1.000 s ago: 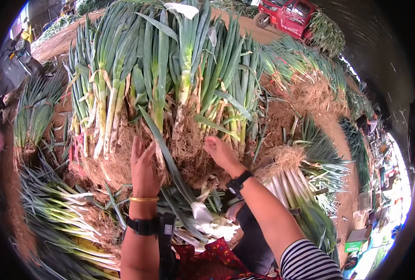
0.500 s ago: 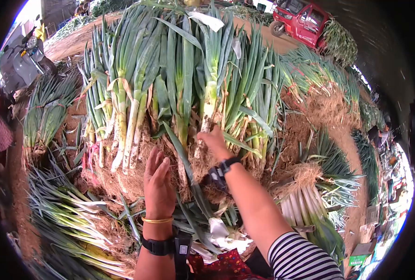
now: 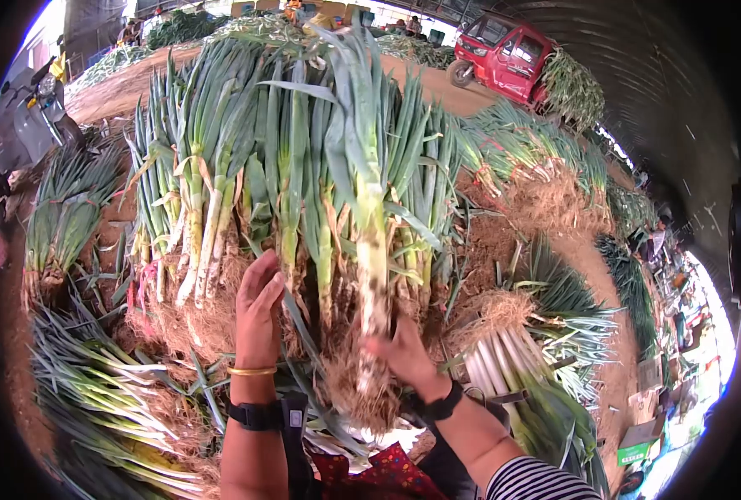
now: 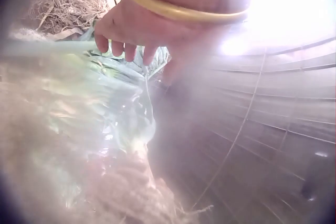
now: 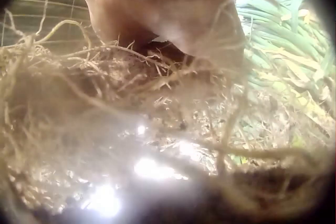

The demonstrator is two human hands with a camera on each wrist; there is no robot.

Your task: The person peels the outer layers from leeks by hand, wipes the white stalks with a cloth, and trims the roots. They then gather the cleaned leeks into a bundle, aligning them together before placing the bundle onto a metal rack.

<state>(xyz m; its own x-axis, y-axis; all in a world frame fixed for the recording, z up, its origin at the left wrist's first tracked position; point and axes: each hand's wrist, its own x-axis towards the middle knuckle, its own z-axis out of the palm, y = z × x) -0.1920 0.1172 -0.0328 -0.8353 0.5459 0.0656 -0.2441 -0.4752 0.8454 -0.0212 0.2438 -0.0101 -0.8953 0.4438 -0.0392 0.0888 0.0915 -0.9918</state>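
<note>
In the head view my right hand (image 3: 408,354) grips a leek (image 3: 372,258) low on its white stem, just above the tangled roots. The leek stands nearly upright, in front of a big bundle of leeks (image 3: 212,183), its green leaves reaching to the top. Fine roots fill the right wrist view below the right hand (image 5: 163,14). My left hand (image 3: 258,317) is raised to the left of that leek, fingers extended and holding nothing. The left wrist view shows the left hand (image 4: 152,29) beneath a gold bangle (image 4: 178,12), with hazy leaves beyond the fingertips.
More leeks (image 3: 112,392) lie in a pile at the lower left. At the right, another bunch (image 3: 504,367) lies with its roots pointing away from me. A red three-wheeled vehicle (image 3: 508,58) stands at the back, and a scooter (image 3: 29,117) is at the far left.
My right hand reached forward to a leek in the bundle, took hold of its lower stem and drew it towards me. The left hand stays raised and empty.
</note>
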